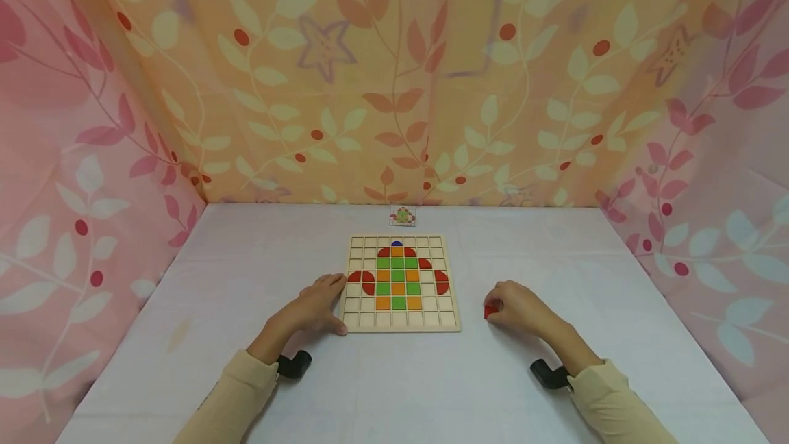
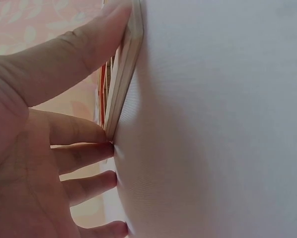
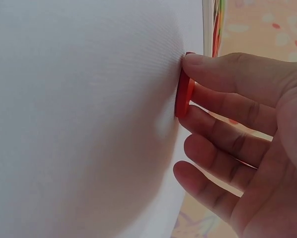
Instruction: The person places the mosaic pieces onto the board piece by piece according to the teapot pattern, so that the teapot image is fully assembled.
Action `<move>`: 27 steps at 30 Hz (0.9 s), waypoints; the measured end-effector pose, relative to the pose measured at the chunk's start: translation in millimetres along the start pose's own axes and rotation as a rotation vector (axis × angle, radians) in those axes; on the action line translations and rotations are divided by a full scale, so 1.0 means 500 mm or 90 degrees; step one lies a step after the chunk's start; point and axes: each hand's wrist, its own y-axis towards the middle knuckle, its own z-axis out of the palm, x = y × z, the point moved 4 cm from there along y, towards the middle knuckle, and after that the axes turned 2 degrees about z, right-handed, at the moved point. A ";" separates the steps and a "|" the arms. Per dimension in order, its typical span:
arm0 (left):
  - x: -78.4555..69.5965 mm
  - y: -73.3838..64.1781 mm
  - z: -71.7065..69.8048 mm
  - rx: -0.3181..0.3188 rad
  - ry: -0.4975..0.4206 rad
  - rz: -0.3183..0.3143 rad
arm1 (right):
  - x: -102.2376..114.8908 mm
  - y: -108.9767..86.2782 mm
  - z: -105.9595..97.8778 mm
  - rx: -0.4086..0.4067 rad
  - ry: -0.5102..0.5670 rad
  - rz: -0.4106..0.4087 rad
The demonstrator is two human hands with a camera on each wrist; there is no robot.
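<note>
A square wooden grid board [image 1: 364, 321] lies on the table with red, green, orange and blue pieces set in its cells. My left hand [image 1: 317, 305] rests at the board's left edge. In the left wrist view, its thumb [image 2: 64, 62] touches the board's corner, and its fingers are spread with their tips at the tabletop. To the right of the board, my right hand [image 1: 518, 307] pinches a red piece [image 3: 184, 94] between thumb and fingers, low against the white cloth. The piece's full outline is partly hidden by the fingers.
A small picture card [image 1: 403, 215] with a coloured pattern lies behind the board. White cloth covers the table [image 1: 394, 389]. Patterned curtains [image 1: 394, 88] stand at the back and both sides. Black curved devices [image 1: 294, 364] sit at both wrists.
</note>
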 end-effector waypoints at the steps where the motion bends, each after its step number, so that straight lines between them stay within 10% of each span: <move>1: 0.000 0.000 0.000 0.001 0.000 -0.001 | 0.000 0.001 0.000 0.001 -0.005 -0.004; 27: 0.006 0.004 0.004 -0.009 0.003 0.000 | 0.090 0.082 -0.007 -0.007 -0.029 -0.104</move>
